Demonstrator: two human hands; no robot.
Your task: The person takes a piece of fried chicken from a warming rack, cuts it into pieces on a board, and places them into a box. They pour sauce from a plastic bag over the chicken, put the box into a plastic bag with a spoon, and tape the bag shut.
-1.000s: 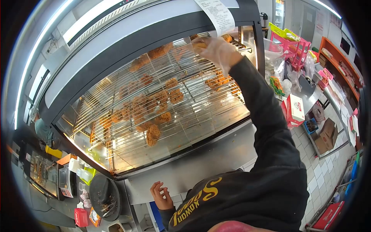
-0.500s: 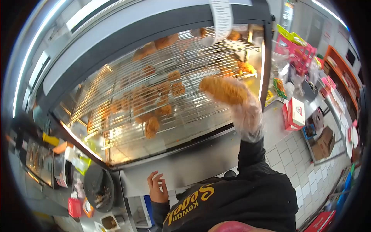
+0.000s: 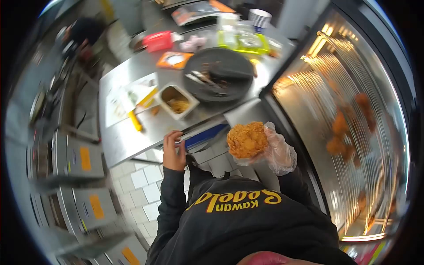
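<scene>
A piece of golden fried chicken [image 3: 247,139] with a craggy crust is in my right hand [image 3: 281,151], which wears a clear plastic glove. The gloved fingers close on the chicken's right side and lower edge, partly hidden beneath it. My left hand [image 3: 174,152] is bare and holds nothing, its fingers loosely bent and apart, near the front edge of the steel table [image 3: 128,143]. Further back on that table are a metal container [image 3: 193,110] with brown bits inside and a round black pan [image 3: 240,70] with tongs [image 3: 201,81] in it.
On my right stands the heated display cabinet [image 3: 324,194], with fried pieces on wire racks. A yellow-handled knife [image 3: 135,120] lies on a white board [image 3: 115,104]. Beyond are a red packet [image 3: 158,41] and a green tray [image 3: 263,45]. Another person [image 3: 86,33] bends at the far left.
My view has swung from the display cabinet to the steel table. The fried chicken, still in my right hand, has moved away from the racks and in front of my body.
</scene>
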